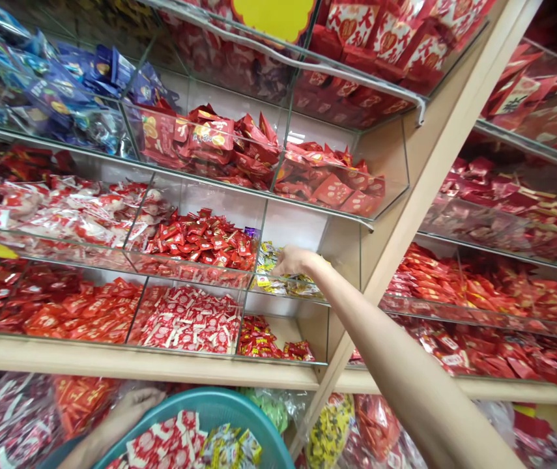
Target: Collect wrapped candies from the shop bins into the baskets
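My right hand (292,260) reaches into a clear shelf bin of yellow-wrapped candies (283,281), its fingers curled down among them; what they hold is hidden. My left hand (134,404) grips the rim of a teal plastic basket (219,407) at the bottom of the view. Red-and-white candies (161,443) and a few yellow-wrapped ones (232,446) lie in the basket.
Clear acrylic bins of red-wrapped sweets (200,241) fill wooden shelves (112,363) on several tiers. Blue packets (53,85) sit top left. A wooden upright (405,215) divides this rack from another on the right (503,293). Bagged sweets (14,417) lie below.
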The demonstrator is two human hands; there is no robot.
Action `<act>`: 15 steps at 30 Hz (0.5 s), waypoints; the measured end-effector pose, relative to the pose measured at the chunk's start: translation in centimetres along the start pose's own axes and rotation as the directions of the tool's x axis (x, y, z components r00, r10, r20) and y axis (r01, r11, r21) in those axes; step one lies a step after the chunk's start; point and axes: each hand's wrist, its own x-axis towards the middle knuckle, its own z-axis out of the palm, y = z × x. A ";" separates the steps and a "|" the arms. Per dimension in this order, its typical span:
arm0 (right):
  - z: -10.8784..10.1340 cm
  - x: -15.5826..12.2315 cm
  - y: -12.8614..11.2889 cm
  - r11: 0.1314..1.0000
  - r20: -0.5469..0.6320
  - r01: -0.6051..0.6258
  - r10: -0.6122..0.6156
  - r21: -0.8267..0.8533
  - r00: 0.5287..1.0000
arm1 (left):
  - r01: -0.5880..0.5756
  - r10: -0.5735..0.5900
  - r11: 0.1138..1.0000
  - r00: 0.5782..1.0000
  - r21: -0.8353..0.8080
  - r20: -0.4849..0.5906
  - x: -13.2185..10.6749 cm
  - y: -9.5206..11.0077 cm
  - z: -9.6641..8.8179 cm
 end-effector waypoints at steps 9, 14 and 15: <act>-0.8 -0.5 0.3 0.980 -0.068 -0.076 0.090 0.181 0.994 | -0.012 0.012 1.000 1.000 -0.009 -0.004 -0.1 0.1 0.1; -0.3 -0.4 -1.6 0.966 0.045 -0.113 0.106 0.232 0.993 | -0.015 0.015 1.000 1.000 -0.001 0.010 0.4 -0.4 -0.1; -0.2 -0.3 -2.0 0.970 0.059 -0.110 0.099 0.218 0.993 | -0.017 0.017 1.000 1.000 0.001 0.018 0.4 -0.4 -0.1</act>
